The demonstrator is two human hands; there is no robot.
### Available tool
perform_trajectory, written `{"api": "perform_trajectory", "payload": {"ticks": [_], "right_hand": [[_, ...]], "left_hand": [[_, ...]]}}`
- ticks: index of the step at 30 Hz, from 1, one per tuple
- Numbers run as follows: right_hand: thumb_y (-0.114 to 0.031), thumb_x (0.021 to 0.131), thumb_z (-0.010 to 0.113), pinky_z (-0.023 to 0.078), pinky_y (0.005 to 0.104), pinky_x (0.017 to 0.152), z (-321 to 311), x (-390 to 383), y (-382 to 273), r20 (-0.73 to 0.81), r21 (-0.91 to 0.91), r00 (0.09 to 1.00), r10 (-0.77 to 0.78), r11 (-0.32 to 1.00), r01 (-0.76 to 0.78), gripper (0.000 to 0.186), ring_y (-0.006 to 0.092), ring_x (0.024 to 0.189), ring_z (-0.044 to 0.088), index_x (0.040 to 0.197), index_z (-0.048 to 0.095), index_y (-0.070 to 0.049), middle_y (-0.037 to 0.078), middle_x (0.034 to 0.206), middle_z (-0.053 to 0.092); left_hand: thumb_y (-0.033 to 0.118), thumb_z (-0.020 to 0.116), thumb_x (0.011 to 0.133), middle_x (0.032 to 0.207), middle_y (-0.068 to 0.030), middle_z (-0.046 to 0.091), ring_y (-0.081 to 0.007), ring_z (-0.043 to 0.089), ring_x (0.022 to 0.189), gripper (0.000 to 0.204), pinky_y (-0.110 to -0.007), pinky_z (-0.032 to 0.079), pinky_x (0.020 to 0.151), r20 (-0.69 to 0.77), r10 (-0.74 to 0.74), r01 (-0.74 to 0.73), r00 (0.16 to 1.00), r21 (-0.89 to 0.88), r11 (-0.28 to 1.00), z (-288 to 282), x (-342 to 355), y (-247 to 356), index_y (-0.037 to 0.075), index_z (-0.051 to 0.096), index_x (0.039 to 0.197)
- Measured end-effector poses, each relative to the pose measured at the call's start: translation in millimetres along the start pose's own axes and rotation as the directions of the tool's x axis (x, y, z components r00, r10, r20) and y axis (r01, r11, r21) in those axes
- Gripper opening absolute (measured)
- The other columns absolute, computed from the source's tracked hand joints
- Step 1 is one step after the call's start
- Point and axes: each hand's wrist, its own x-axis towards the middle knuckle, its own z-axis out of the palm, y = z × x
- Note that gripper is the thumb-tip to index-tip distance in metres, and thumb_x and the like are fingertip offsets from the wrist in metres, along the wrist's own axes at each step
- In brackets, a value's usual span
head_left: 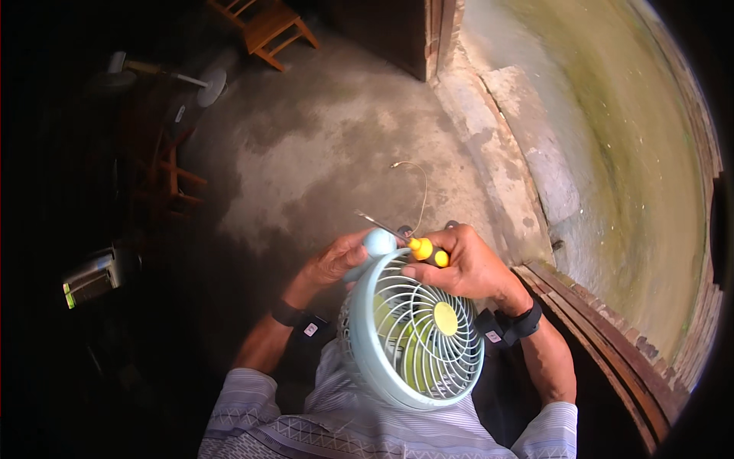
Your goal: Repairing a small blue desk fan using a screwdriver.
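A small light-blue desk fan (365, 329) with a yellow hub and a round wire-like grille leans against my lap, its grille facing up and to the right. My left hand (330, 260) is closed around a rounded light-blue part at the fan's top edge. In my right hand (475, 264) is a screwdriver (422, 249) with a yellow and black handle, its metal shaft pointing up and left past the fan's rim. The right thumb lies over the grille's edge. A thin pale cable (426, 193) runs from near my hands outward over the floor. The fan's back is hidden.
Ahead lies a stained concrete floor (306, 153). A wooden chair (267, 30) stands at the far left, with dark wooden furniture (172, 172) nearer. A boxy object with a bright edge (92, 277) is at the left. A doorway sill (508, 153) borders pale ground on the right.
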Motion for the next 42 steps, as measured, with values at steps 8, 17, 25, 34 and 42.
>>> {"api": "perform_trajectory", "payload": {"ticks": [8, 17, 25, 34, 42], "right_hand": [[-0.017, 0.086, 0.085, 0.047, 0.0264, 0.060, -8.5, -7.2, 2.9, -0.005, -0.039, 0.993, 0.117, 0.992, -0.117, 0.024, 0.0065, 0.067, 0.057, 0.095, 0.074, 0.002, 0.002, 0.071, 0.066], [-0.012, 0.084, 0.083, 0.045, 0.0251, 0.061, -11.9, -24.9, 19.2, -0.084, 0.073, 0.988, 0.126, 0.990, -0.120, 0.016, 0.0075, 0.065, 0.056, 0.083, 0.072, 0.000, 0.000, 0.071, 0.065], [-0.012, 0.083, 0.084, 0.045, 0.0246, 0.061, -8.5, -34.5, 32.3, -0.093, 0.219, 0.976, 0.196, 0.961, -0.172, 0.018, 0.0073, 0.067, 0.055, 0.082, 0.071, 0.000, -0.001, 0.072, 0.065], [-0.015, 0.086, 0.084, 0.046, 0.0295, 0.058, -3.0, 5.3, 3.1, 0.107, -0.058, 0.962, 0.251, 0.968, -0.246, 0.025, 0.0063, 0.066, 0.053, 0.101, 0.075, 0.002, 0.000, 0.071, 0.063], [-0.024, 0.090, 0.080, 0.052, 0.0333, 0.066, 10.3, 21.2, 17.0, 0.180, -0.101, 0.960, 0.216, 0.974, -0.201, 0.029, 0.0131, 0.068, 0.065, 0.106, 0.076, -0.001, 0.011, 0.073, 0.070]], "left_hand": [[0.071, 0.056, 0.095, 0.098, -0.0016, 0.066, -0.0051, 0.057, 0.065, 0.084, -0.020, 0.044, 0.054, 0.072, -0.108, 0.111, 0.992, -0.035, 0.993, 8.7, -0.1, 17.8, 0.003, 0.052, 0.145], [0.058, 0.052, 0.104, 0.085, -0.0028, 0.064, -0.0050, 0.049, 0.051, 0.067, -0.022, 0.041, 0.049, 0.077, -0.146, 0.143, 0.986, 0.051, 0.988, 24.8, 8.9, 39.4, 0.002, 0.053, 0.141], [0.062, 0.049, 0.104, 0.085, -0.0050, 0.064, -0.0115, 0.055, 0.054, 0.066, -0.028, 0.046, 0.052, 0.120, -0.225, 0.209, 0.967, 0.133, 0.969, 26.8, 9.6, 41.9, 0.008, 0.054, 0.141], [0.060, 0.057, 0.100, 0.088, -0.0013, 0.065, -0.0073, 0.055, 0.056, 0.069, -0.023, 0.043, 0.049, 0.065, -0.146, 0.156, 0.987, -0.212, 0.965, 11.1, -14.9, -3.2, 0.002, 0.054, 0.139], [0.066, 0.062, 0.094, 0.100, -0.0032, 0.065, -0.0093, 0.058, 0.078, 0.078, -0.026, 0.046, 0.068, -0.131, -0.137, 0.119, 0.982, -0.140, 0.983, 5.1, -47.9, -52.9, 0.002, 0.054, 0.138]]}}
